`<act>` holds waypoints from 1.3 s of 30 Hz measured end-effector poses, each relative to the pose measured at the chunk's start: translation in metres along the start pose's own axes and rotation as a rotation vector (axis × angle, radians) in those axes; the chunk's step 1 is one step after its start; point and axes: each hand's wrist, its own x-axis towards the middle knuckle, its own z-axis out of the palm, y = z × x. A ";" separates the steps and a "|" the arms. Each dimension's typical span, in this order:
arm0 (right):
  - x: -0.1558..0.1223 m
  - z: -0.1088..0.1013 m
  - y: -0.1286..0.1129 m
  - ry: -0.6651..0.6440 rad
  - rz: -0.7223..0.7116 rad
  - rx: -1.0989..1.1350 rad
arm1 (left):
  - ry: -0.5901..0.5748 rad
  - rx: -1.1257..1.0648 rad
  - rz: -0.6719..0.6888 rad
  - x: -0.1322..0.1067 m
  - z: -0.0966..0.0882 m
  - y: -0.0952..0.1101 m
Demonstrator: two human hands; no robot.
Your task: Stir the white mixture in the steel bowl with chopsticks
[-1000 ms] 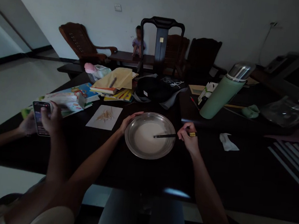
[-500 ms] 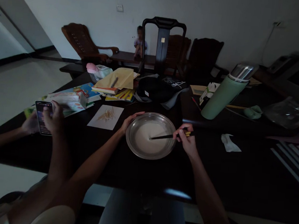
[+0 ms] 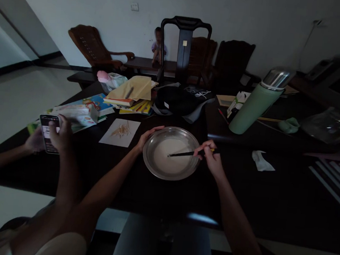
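A wide metal bowl (image 3: pixel 169 176) with pale, milky liquid (image 3: pixel 169 161) inside stands on the dark table in front of me. My left hand (image 3: pixel 147 138) is wrapped around the bowl's left rim. In my right hand (image 3: pixel 211 153), above the right rim, is a pair of dark chopsticks (image 3: pixel 184 154) with yellowish markings near the upper end. Their tips reach into the liquid near the middle of the bowl. Whether the two sticks are pressed fully together is hard to make out. Left of the bowl, thin light-coloured sticks (image 3: pixel 122 130) lie piled on a white sheet (image 3: pixel 110 138).
At my left, another person's hands (image 3: pixel 62 135) hold a phone (image 3: pixel 48 132). Behind the bowl lie books and envelopes (image 3: pixel 134 90) and a black bag (image 3: pixel 177 102). A green thermos (image 3: pixel 251 107) stands back right, with a crumpled tissue (image 3: pixel 262 161) nearer. Someone sits by the wall.
The chopstick tips have shifted slightly left and up within the liquid, and my right hand has moved a little left. My left hand stays on the rim. The phone's screen looks different.
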 end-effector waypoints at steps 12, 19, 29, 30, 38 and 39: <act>0.001 -0.005 -0.004 -0.007 -0.009 -0.009 | -0.108 -0.029 -0.272 0.003 0.037 0.019; 0.004 -0.013 -0.001 0.081 -0.045 -0.047 | 0.024 0.054 -0.199 0.004 0.042 0.022; 0.001 -0.003 -0.001 -0.106 -0.011 -0.087 | -0.061 0.006 -0.223 0.005 0.051 0.028; 0.002 -0.006 0.000 -0.048 -0.022 -0.090 | -0.056 0.027 -0.185 0.004 0.046 0.025; 0.004 -0.012 -0.001 -0.038 -0.001 0.042 | 0.083 0.463 -0.004 0.004 0.025 0.013; 0.004 -0.010 0.000 -0.074 0.003 0.028 | 0.123 0.501 0.011 0.004 0.023 0.012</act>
